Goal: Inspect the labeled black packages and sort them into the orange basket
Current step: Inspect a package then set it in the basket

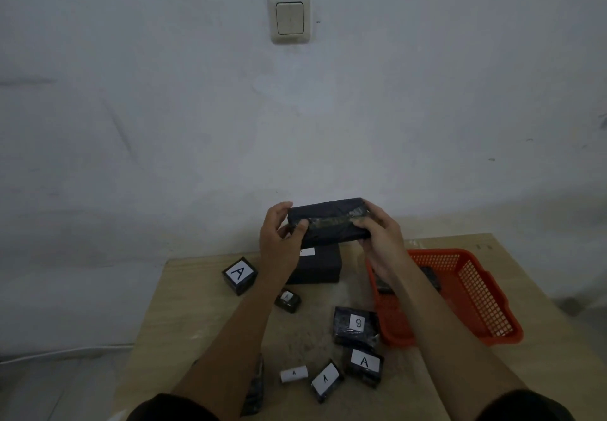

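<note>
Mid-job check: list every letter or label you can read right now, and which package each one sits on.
"A": cube package, far left.
"A": small package beside the left forearm; faint.
"B", seen upside down: package against the orange basket.
"A": package just nearer than that one.
"A": tilted package.
"A": small white roll.
Unreadable: the label on the large box, mostly hidden.
No label shows on the held package.

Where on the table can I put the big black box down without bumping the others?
Bare wood lies left of the A cube, along the table edge, and in the middle between the small package and the B package. Near the front, the A packages crowd beside the orange basket.
</note>
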